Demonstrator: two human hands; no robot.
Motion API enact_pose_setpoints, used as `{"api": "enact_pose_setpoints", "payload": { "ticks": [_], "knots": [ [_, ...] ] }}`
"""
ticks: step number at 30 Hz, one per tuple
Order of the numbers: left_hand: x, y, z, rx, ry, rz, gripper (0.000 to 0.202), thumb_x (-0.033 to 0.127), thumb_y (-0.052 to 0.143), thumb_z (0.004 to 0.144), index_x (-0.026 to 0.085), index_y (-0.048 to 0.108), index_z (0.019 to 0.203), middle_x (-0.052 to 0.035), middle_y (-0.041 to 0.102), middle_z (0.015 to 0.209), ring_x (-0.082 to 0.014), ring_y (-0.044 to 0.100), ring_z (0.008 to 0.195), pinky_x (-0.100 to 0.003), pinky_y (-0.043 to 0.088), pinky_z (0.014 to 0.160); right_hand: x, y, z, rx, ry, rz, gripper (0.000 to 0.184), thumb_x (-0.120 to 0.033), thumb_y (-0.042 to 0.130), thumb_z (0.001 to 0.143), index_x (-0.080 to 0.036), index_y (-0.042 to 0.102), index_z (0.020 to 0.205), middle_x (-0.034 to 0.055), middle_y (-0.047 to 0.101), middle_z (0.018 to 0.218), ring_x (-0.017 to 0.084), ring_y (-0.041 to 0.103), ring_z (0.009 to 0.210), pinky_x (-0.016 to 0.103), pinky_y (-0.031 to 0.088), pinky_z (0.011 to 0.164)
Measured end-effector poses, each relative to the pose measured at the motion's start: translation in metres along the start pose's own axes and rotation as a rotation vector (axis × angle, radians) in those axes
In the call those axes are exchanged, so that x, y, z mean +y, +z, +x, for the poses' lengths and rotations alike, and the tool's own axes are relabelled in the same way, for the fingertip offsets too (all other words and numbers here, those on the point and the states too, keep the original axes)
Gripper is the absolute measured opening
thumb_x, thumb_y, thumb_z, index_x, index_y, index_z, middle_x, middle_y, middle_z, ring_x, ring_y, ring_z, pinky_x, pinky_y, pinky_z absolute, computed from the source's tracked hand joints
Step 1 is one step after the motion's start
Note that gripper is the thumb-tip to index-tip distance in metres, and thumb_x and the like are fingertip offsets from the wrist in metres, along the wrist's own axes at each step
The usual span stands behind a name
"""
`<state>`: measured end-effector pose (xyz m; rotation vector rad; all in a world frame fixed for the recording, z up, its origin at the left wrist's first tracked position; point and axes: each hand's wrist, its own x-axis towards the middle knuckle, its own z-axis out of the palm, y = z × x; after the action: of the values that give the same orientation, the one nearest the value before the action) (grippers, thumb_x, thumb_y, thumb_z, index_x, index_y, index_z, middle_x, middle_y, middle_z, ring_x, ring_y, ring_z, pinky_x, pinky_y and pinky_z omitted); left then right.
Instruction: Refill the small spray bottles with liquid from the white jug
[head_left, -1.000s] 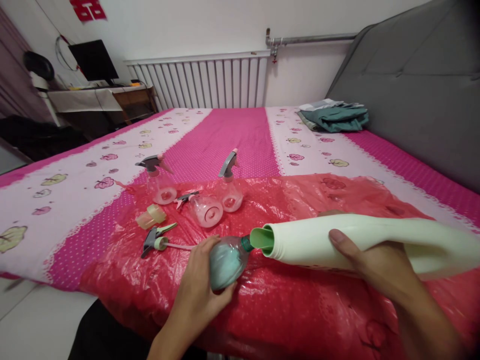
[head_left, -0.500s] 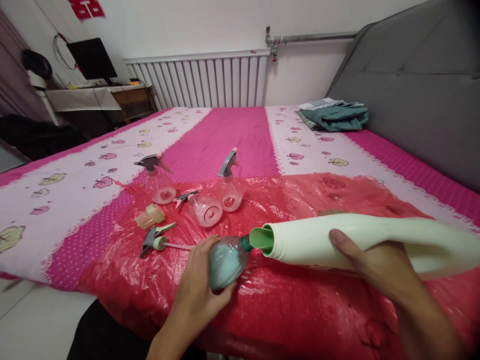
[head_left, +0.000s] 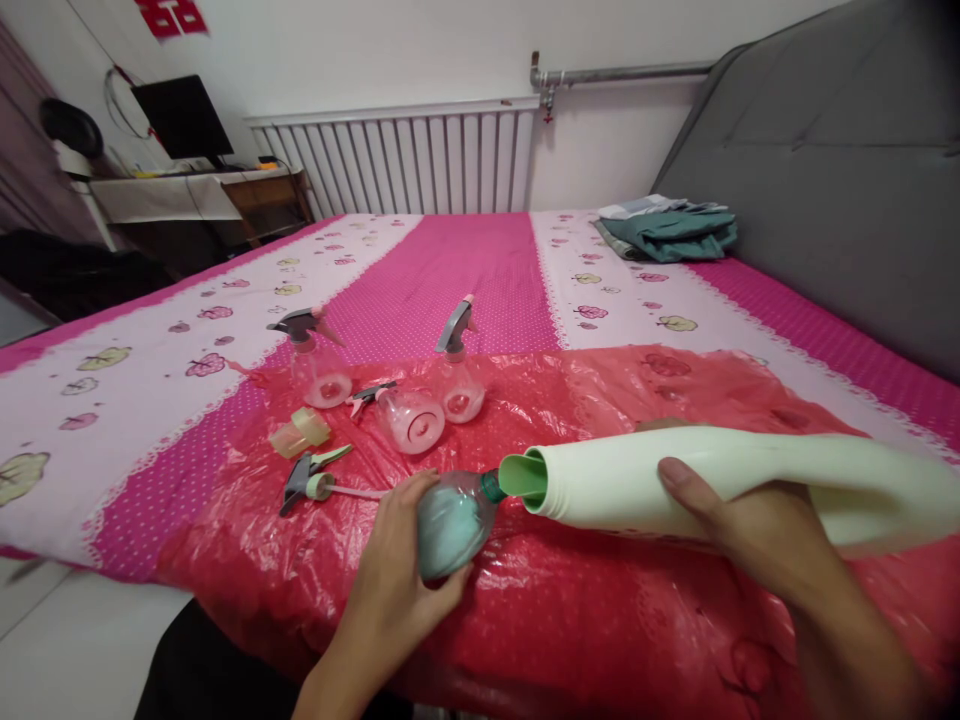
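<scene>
At lower centre, our left hand [head_left: 401,550] curls around a green-necked bottle [head_left: 451,528]; at lower right, our right hand [head_left: 754,530] grips a pale green jug [head_left: 615,482], whose spout [head_left: 517,476] is at this bottle's neck [head_left: 491,487]. A trigger sprayer head [head_left: 298,484] lies left of centre.

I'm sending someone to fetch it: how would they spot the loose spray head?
On the pink patterned bed, find the shiny red plastic sheet along its near edge. On its left part, nearer than three clear plastic spray bottles, lies the grey and green plastic spray head. Unlike their grey and pink heads, it sits on no bottle, its thin tube running toward the left hand.
</scene>
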<state>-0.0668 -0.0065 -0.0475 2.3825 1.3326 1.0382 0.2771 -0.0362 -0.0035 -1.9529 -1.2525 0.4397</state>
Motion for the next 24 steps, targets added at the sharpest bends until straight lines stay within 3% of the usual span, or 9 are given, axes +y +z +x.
{"api": "enact_pose_setpoints", "payload": {
  "ticks": [15, 24],
  "knots": [
    [0.0008, 0.0017, 0.0008, 0.025, -0.011, -0.032, 0.075, 0.023, 0.072, 0.081, 0.033, 0.040, 0.148, -0.0131, 0.064, 0.134, -0.0404, 0.067, 0.121, -0.063, 0.060, 0.103, 0.0040, 0.0004, 0.0013, 0.007, -0.025, -0.026, 0.086, -0.103, 0.051, 0.074, -0.026, 0.076, 0.104, 0.0032, 0.066, 0.120, 0.034, 0.059, 0.119, 0.059, 0.038, 0.121],
    [0.0012, 0.0000, 0.0006, 0.009, -0.006, -0.006, 0.072, 0.023, 0.071, 0.084, 0.031, 0.039, 0.148, -0.0135, 0.063, 0.135, -0.0397, 0.067, 0.122, -0.062, 0.060, 0.103, 0.0023, -0.0012, -0.0007, 0.007, -0.011, -0.020, 0.086, -0.102, 0.052, 0.074, -0.025, 0.074, 0.103, 0.0031, 0.066, 0.117, 0.034, 0.060, 0.118, 0.059, 0.038, 0.121]
  ]
}}
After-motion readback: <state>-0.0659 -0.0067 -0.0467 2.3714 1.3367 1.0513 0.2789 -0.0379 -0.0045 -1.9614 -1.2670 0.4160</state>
